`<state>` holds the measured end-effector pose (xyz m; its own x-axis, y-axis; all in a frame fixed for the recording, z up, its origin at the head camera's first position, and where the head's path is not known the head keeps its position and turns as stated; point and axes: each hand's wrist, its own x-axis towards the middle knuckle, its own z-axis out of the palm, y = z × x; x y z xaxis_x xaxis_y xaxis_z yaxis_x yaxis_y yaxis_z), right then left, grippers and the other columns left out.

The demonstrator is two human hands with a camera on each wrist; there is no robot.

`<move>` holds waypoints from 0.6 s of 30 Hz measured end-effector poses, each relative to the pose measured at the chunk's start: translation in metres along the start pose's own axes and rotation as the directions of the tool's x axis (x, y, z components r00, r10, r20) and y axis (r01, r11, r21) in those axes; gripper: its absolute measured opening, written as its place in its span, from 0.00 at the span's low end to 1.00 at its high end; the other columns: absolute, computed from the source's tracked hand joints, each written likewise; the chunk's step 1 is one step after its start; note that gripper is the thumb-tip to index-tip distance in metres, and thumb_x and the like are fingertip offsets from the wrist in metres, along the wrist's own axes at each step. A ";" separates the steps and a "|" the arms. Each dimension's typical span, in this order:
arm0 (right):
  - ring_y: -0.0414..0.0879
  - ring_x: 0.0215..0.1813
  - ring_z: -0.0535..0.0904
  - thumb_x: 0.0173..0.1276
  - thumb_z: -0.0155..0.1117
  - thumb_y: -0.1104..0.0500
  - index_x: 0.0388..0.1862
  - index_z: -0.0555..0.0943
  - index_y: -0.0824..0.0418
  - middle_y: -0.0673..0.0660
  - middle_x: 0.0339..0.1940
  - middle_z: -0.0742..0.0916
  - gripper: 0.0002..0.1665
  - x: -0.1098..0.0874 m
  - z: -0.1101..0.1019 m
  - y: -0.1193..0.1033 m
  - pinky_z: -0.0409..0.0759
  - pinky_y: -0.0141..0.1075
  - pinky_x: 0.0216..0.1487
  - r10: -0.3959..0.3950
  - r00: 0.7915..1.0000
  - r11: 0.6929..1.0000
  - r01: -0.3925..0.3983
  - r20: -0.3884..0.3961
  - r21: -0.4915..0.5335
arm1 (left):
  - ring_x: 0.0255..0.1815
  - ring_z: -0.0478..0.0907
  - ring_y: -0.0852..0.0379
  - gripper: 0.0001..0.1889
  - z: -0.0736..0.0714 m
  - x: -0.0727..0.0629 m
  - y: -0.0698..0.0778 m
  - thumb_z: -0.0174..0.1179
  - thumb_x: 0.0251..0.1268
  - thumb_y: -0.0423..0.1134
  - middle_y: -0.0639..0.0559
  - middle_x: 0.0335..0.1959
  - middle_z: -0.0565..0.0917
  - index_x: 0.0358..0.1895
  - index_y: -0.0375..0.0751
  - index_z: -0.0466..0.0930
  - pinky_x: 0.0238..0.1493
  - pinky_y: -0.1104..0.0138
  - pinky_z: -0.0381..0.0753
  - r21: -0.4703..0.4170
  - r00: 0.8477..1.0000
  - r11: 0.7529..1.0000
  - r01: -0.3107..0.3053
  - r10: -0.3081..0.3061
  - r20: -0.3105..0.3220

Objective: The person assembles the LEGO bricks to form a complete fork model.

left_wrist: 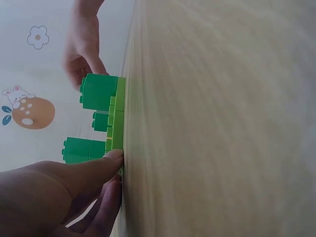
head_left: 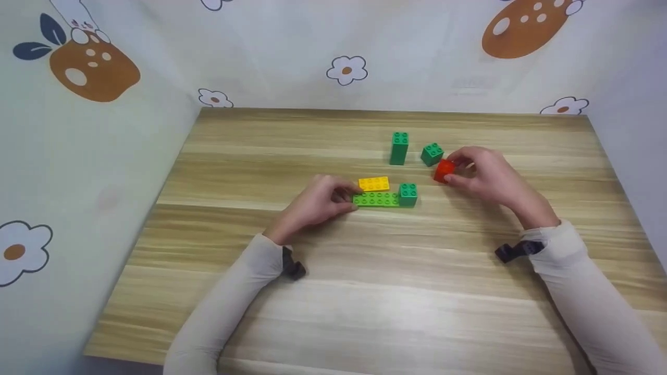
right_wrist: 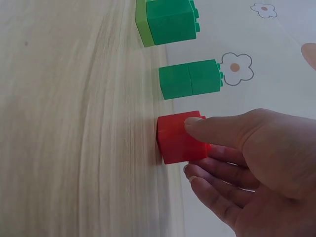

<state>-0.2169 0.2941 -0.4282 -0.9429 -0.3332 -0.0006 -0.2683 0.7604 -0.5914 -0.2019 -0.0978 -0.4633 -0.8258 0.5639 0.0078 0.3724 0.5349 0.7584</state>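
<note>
I see the right hand pinching the red block beside the small green cube: light, stiff plastic, I'd judge, best gripped by flat sides; left hand pinches one end of the lime plate.

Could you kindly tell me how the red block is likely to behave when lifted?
The red block would probably stay stiff, given its crisp edges. Being boxy, it seems unlikely to roll. Its smooth sides could slip in the right hand.
</note>
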 end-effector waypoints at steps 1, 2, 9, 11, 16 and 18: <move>0.59 0.56 0.87 0.72 0.76 0.61 0.61 0.84 0.68 0.66 0.55 0.90 0.22 0.000 0.001 -0.001 0.88 0.58 0.61 -0.003 1.000 1.000 0.003 -0.001 0.004 | 0.46 0.89 0.56 0.18 0.000 0.000 0.000 0.76 0.67 0.34 0.49 0.50 0.93 0.59 0.44 0.91 0.54 0.61 0.91 0.002 1.000 1.000 0.000 0.000 0.000; 0.59 0.55 0.87 0.72 0.76 0.61 0.61 0.84 0.68 0.65 0.55 0.90 0.22 0.000 0.001 -0.002 0.88 0.58 0.61 -0.007 1.000 1.000 0.007 -0.004 0.010 | 0.45 0.89 0.56 0.18 0.000 0.000 0.000 0.76 0.67 0.34 0.49 0.50 0.93 0.59 0.44 0.91 0.54 0.61 0.91 0.003 1.000 1.000 -0.001 0.001 0.000; 0.59 0.56 0.88 0.73 0.75 0.62 0.63 0.84 0.68 0.65 0.56 0.90 0.22 0.001 0.007 -0.009 0.88 0.57 0.61 -0.045 0.998 0.998 0.047 -0.037 0.039 | 0.45 0.88 0.57 0.18 0.000 0.000 0.001 0.76 0.67 0.34 0.49 0.49 0.93 0.59 0.43 0.91 0.53 0.62 0.91 -0.005 1.000 1.000 0.008 -0.008 0.002; 0.59 0.56 0.89 0.73 0.75 0.62 0.63 0.84 0.68 0.65 0.56 0.90 0.22 0.001 0.008 -0.011 0.88 0.57 0.61 -0.066 0.996 0.997 0.069 -0.051 0.046 | 0.45 0.88 0.57 0.18 0.001 0.000 0.001 0.76 0.67 0.34 0.49 0.50 0.93 0.58 0.43 0.91 0.53 0.62 0.91 -0.010 1.000 1.000 0.011 -0.011 0.001; 0.59 0.56 0.89 0.73 0.75 0.64 0.64 0.84 0.68 0.65 0.57 0.91 0.22 0.001 0.013 -0.017 0.89 0.57 0.60 -0.131 0.987 0.989 0.136 -0.091 0.058 | 0.45 0.87 0.57 0.17 0.000 0.000 0.000 0.76 0.66 0.33 0.49 0.52 0.92 0.58 0.43 0.92 0.53 0.63 0.91 -0.013 1.000 1.000 0.016 -0.016 -0.004; 0.59 0.56 0.89 0.73 0.75 0.63 0.64 0.84 0.67 0.64 0.58 0.90 0.22 0.002 0.015 -0.020 0.89 0.57 0.60 -0.148 0.983 0.986 0.155 -0.105 0.062 | 0.45 0.87 0.57 0.17 0.000 0.000 0.000 0.76 0.66 0.33 0.49 0.52 0.92 0.58 0.43 0.92 0.53 0.63 0.91 -0.015 1.000 1.000 0.017 -0.017 -0.005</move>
<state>-0.2105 0.2702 -0.4289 -0.9081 -0.3817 0.1722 -0.3989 0.6635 -0.6330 -0.2018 -0.0977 -0.4635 -0.8342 0.5514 -0.0016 0.3518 0.5346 0.7684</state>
